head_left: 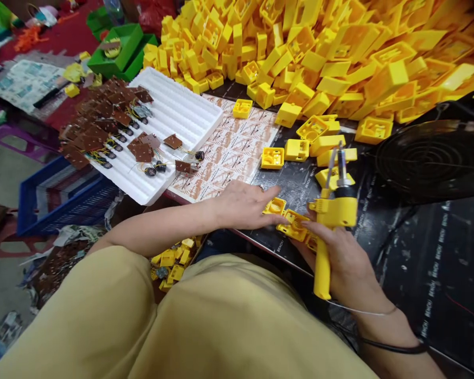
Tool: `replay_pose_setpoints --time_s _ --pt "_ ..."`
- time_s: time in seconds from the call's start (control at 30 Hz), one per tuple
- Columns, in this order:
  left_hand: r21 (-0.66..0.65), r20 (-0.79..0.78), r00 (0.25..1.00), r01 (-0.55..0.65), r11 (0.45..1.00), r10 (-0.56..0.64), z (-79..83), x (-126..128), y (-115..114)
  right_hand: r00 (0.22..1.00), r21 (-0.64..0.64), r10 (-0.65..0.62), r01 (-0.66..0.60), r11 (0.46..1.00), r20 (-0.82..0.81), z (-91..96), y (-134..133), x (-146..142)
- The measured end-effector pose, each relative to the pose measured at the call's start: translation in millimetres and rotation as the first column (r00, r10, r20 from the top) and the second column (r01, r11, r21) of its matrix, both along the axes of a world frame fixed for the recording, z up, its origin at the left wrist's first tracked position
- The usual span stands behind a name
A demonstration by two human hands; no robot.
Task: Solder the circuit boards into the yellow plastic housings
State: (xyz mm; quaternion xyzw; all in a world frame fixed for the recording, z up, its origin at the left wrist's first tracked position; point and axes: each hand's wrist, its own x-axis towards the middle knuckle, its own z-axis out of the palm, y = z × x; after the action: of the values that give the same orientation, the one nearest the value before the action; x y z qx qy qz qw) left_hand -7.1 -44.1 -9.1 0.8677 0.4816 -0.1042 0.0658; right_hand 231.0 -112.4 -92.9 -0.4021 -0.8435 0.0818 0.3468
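My right hand is wrapped round a yellow soldering gun, whose metal tip and thin feed tube point away from me. Its thumb reaches toward an open yellow plastic case at the table's front edge. My left hand comes in from the left, with a second yellow plastic case between its index finger and thumb. The thumb tip touches the edge of the neighbouring case. A further yellow piece lies partly hidden behind my right hand. Motion blur hides detail inside the cases.
Yellow cases are heaped along the back. A white foam tray at left bears brown circuit boards with wired round parts. A dark round fan stands at right. Below left are a blue basket and more yellow cases.
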Motion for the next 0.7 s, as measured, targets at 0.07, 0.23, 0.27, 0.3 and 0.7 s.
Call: replay_pose_setpoints --time_s 0.07,0.23,0.27,0.3,0.7 --pt "0.054 -0.048 0.993 -0.105 0.993 0.107 19.7 -18.9 15.0 1.0 0.019 -0.02 0.02 1.0 -0.015 2.9 0.7 1.3" --pt "0.14 -0.247 0.951 -0.154 0.978 0.185 61.4 -123.9 64.9 0.988 0.059 -0.115 0.121 0.991 -0.099 16.0 -4.0 4.9" --pt "0.092 -0.244 0.952 -0.169 0.981 0.187 61.2 -143.2 71.2 0.987 0.062 -0.123 0.129 0.99 -0.104 17.6 -4.9 4.3" --pt "0.047 -0.223 0.957 -0.179 0.983 0.185 59.1 -158.8 75.6 0.986 0.067 -0.128 0.135 0.988 -0.106 18.8 -5.5 3.3" --pt "-0.113 0.414 0.831 -0.357 0.927 0.371 98.2 -101.9 88.1 0.975 0.075 -0.167 0.179 0.981 -0.146 27.9 -12.2 -7.5"
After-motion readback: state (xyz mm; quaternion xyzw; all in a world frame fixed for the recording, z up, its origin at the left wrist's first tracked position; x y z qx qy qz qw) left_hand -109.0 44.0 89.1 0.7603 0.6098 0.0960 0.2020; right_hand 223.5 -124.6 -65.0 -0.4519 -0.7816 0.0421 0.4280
